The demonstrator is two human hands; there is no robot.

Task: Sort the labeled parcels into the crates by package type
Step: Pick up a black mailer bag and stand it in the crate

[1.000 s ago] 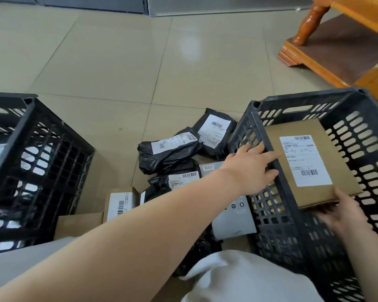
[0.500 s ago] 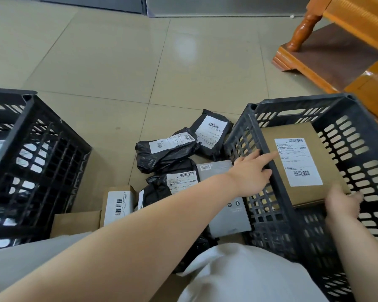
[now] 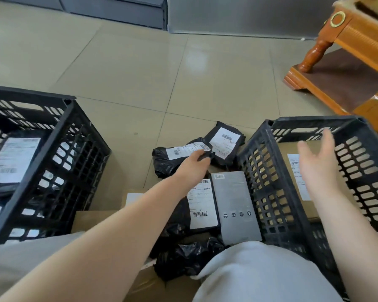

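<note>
1. Left hand [image 3: 192,168] fingers [image 3: 202,154] now curl onto black bag [image 3: 172,159] on floor, mid pile.
2. Right hand [image 3: 316,162] let go, fingers spread, holding nothing, above right crate [image 3: 271,171].
3. Brown box [image 3: 345,192] now lies inside it; bag likely goes to left crate [image 3: 74,149] w/ other bags.

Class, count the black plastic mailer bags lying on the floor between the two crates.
4. One under the left hand, one beyond it, one beside the grey box, one crumpled nearest the knee. Arms may hide more.
</note>
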